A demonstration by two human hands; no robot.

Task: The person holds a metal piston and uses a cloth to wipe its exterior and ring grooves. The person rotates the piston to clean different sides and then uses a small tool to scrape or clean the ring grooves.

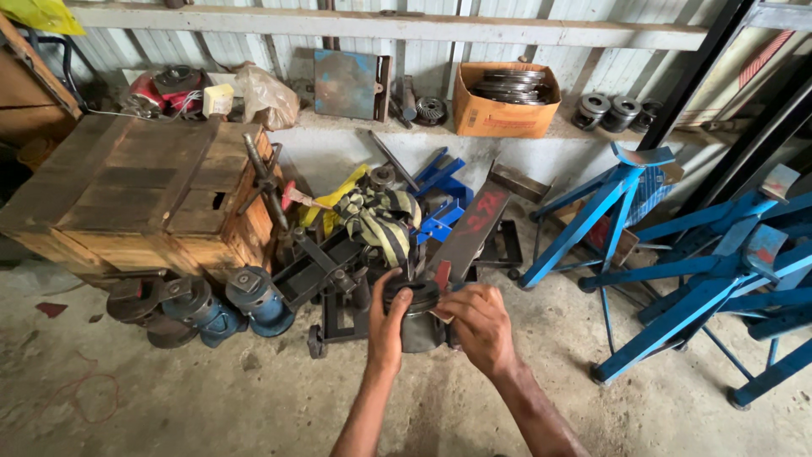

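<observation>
Both hands on dark cylindrical part (416, 326), frame centre, on concrete floor (211, 398). Left hand (387, 326) clasps its 9 o'clock flank. Right hand (475, 326) pinches small item at top rim, 3 o'clock; item unclear. Step judged: fitting or adjusting top. Next move calls for steady hold, fine fingertip alignment. Wooden crate (144, 190) at 10 o'clock.

both hands (440, 326) on dark cylinder (419, 317), wooden crate (144, 190)

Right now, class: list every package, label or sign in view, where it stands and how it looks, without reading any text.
Cardboard box: on the back ledge, open, orange-brown, holding dark metal rings.
Plastic bag: on the ledge left of centre, crumpled, brownish and translucent.
Small carton: beside that bag, pale yellow and white.
Wooden crate: on the floor at left, brown planks.
No screens or signs show.
</observation>
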